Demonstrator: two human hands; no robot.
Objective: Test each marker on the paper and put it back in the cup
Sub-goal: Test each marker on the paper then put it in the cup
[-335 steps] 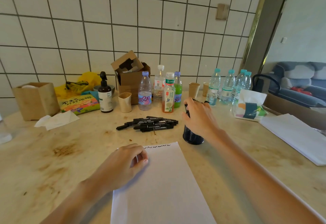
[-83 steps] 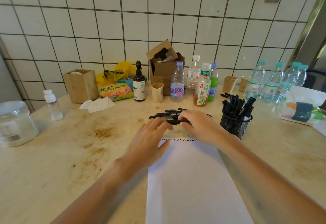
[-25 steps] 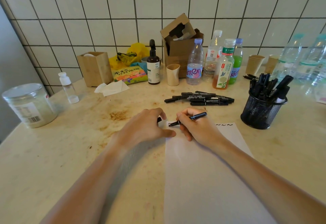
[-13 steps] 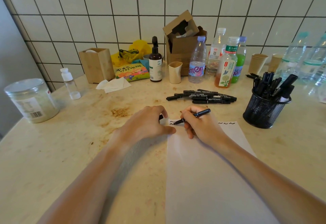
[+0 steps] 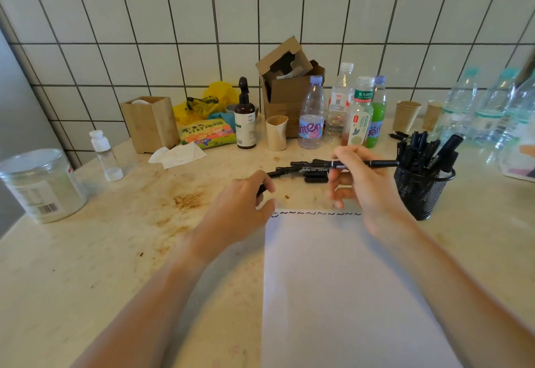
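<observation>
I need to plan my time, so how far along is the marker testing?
Done: a row of squiggles tops the paper; the mesh cup holds many markers. In hand: the right hand holds one marker. Left: a loose pile remains.

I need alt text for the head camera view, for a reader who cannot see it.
A person's right hand holds a black marker level above a white paper with a row of squiggles along its top edge, beside a black mesh cup of markers. The left hand pinches a small dark piece, perhaps the cap, at the paper's corner.
</observation>
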